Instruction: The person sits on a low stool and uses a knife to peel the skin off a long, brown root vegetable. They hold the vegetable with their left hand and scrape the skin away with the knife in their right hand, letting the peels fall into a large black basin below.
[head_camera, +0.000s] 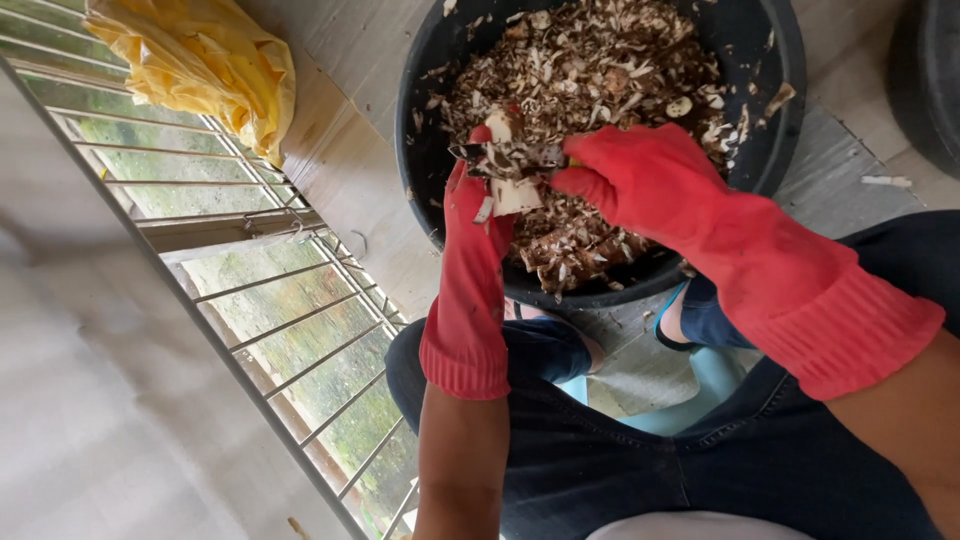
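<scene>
1. Left hand (478, 190), in a long red rubber glove (465, 300), was raised over the near side of a black tub (425, 120), its fingers closed around a pale chunk (512, 192) with brown skin on it.
2. Right hand (640, 180), in a matching red glove, was curled shut just beside the left one, gripping a small tool whose dark metal blade (505, 155) lay across the top of the chunk; the handle was hidden inside the fist, apart from a sliver of yellow-green at the thumb.
3. The chunk sat between the two hands, touching the left fingers and the blade, above the tub's contents.
4. The tub was filled with a heap of peelings (590, 70), brown and cream shavings and scraps, some stuck to its inner wall and rim.
5. The tub stood on pale floor tiles (340, 150), right in front of the person's knees.
6. The person wore dark blue jeans (620, 470), and a light blue sandal (690, 380) showed below the tub.
7. A crumpled yellow plastic bag (200, 60) lay on the floor, well apart from the tub, next to a metal railing (280, 330) with thin bars; greenery was visible through it.
8. A few loose scraps (885, 181) lay on the floor on the tub's other side.
</scene>
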